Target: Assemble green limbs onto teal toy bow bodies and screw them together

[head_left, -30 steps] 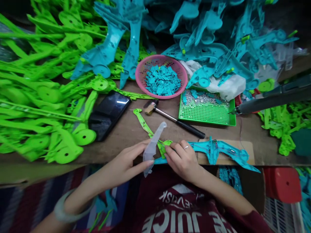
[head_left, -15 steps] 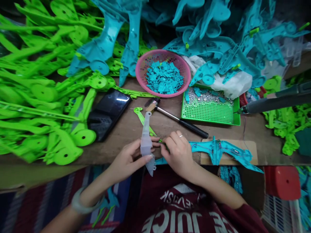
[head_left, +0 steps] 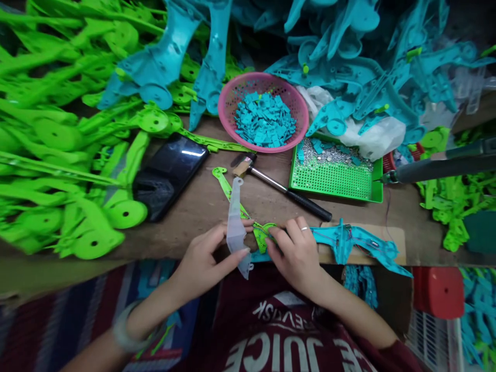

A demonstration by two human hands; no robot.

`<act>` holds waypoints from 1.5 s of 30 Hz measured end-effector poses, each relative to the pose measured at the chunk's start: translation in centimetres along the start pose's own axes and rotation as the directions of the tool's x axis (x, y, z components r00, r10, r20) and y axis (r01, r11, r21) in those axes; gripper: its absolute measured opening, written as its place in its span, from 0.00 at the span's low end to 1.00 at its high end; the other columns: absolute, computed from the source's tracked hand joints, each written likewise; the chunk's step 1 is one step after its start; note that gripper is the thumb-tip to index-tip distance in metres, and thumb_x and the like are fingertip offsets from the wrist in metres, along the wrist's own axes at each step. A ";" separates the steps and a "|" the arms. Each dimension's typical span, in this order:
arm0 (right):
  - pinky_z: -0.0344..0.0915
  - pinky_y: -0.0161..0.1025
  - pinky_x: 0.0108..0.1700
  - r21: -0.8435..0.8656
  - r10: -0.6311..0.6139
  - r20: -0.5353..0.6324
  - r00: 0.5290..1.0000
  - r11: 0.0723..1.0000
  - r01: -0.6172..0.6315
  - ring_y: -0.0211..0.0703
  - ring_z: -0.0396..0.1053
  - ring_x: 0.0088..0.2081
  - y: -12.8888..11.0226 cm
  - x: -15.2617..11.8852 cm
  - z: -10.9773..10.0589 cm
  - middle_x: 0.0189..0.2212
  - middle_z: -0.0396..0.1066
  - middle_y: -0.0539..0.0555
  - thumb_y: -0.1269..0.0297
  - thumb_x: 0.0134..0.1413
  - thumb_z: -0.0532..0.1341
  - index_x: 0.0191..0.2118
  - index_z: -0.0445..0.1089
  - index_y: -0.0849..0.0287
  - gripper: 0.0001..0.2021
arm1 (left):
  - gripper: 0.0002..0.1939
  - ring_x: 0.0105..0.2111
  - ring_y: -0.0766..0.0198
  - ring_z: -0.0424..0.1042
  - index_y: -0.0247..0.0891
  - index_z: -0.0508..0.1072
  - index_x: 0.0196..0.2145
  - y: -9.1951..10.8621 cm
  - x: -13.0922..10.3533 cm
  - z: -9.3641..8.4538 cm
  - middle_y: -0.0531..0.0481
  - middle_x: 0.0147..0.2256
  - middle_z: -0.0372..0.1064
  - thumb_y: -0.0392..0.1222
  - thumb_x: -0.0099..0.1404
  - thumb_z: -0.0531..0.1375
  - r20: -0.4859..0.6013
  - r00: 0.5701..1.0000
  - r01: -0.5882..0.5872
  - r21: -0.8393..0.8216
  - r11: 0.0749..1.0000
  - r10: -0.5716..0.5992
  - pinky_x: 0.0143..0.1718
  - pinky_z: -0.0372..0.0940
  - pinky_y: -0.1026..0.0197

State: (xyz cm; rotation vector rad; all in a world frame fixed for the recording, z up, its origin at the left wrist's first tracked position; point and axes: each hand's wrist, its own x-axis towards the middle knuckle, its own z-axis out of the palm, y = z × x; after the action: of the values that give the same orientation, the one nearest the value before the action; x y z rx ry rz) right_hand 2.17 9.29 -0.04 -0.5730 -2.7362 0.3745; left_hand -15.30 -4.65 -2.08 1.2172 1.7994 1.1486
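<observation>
Between the thumb and fingers of my left hand (head_left: 211, 253) is a translucent plastic piece (head_left: 234, 222), its narrow holed end pointing away from me. My right hand (head_left: 296, 256) has its fingers curled at a green plastic part (head_left: 262, 235), whose narrow arm (head_left: 222, 181) stretches away to the left behind the translucent piece. Thin wire seems to run along the green part near my right fingertips; its details are too small to tell. Beneath and to the right lies a blue plastic shell (head_left: 356, 240) with wires inside, partly hidden by my right hand.
A hammer (head_left: 287, 191) lies beyond my hands, with a black phone or tablet (head_left: 170, 173) to its left. Behind stand a pink basket (head_left: 225, 111) of blue pieces and a green tray (head_left: 329, 181) of screws. A power screwdriver (head_left: 437, 168) juts in from the right. Green parts (head_left: 58, 134) pile up at left.
My right hand has shifted slightly right, uncovering more of the green part. My left hand still holds the translucent piece in nearly the same place. The view has shifted a little.
</observation>
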 end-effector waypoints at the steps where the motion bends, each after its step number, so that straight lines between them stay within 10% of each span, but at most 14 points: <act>1: 0.59 0.43 0.37 -0.014 0.047 0.008 0.999 0.999 -0.047 0.48 0.61 0.38 -0.1 0.3 0.3 0.32 0.70 0.55 0.68 0.64 0.61 0.35 0.72 0.58 0.05 | 0.17 0.48 0.54 0.79 0.44 0.75 0.52 0.0 -0.1 0.0 0.47 0.51 0.79 0.48 0.67 0.63 -0.013 1.000 0.000 0.016 1.000 0.000 0.52 0.74 0.52; 16: 0.54 0.44 0.38 -0.076 0.208 0.128 0.970 0.977 -0.200 0.48 0.62 0.38 -1.0 2.2 2.1 0.32 0.68 0.53 0.71 0.60 0.60 0.31 0.66 0.55 0.07 | 0.23 0.48 0.52 0.80 0.44 0.75 0.56 1.3 -1.0 1.8 0.47 0.51 0.79 0.56 0.68 0.60 -0.056 0.982 0.179 -0.047 0.983 -0.182 0.55 0.73 0.50; 27: 0.60 0.44 0.39 0.030 -0.257 0.118 0.959 0.966 0.255 0.49 0.59 0.41 1.2 0.9 0.1 0.36 0.68 0.58 0.70 0.69 0.53 0.46 0.75 0.62 0.12 | 0.24 0.51 0.53 0.78 0.41 0.74 0.56 2.1 -1.2 3.2 0.45 0.54 0.77 0.56 0.68 0.61 -0.124 0.946 0.263 -0.240 0.934 -0.298 0.54 0.74 0.53; 36: 0.65 0.45 0.43 0.238 -0.107 0.170 0.980 0.969 0.064 0.49 0.61 0.42 1.4 0.7 0.9 0.39 0.68 0.60 0.74 0.65 0.55 0.46 0.76 0.63 0.12 | 0.25 0.36 0.57 0.80 0.39 0.77 0.43 2.2 0.3 1.4 0.47 0.40 0.81 0.63 0.58 0.67 -0.128 0.843 0.415 -0.464 0.783 -0.522 0.38 0.78 0.57; 45: 0.67 0.46 0.46 0.388 -0.108 0.194 0.975 0.921 0.025 0.49 0.63 0.44 2.3 1.1 0.3 0.40 0.70 0.60 0.75 0.64 0.56 0.45 0.77 0.63 0.12 | 0.26 0.41 0.53 0.82 0.38 0.78 0.39 2.5 2.3 0.3 0.45 0.41 0.82 0.58 0.49 0.75 0.108 0.815 0.529 -0.542 0.654 -0.569 0.50 0.77 0.49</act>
State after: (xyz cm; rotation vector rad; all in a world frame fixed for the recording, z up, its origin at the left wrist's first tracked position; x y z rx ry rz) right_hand 1.86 11.76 -0.79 -0.3481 -2.7567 0.9784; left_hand -14.89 -1.94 0.01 0.2462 1.5492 1.2152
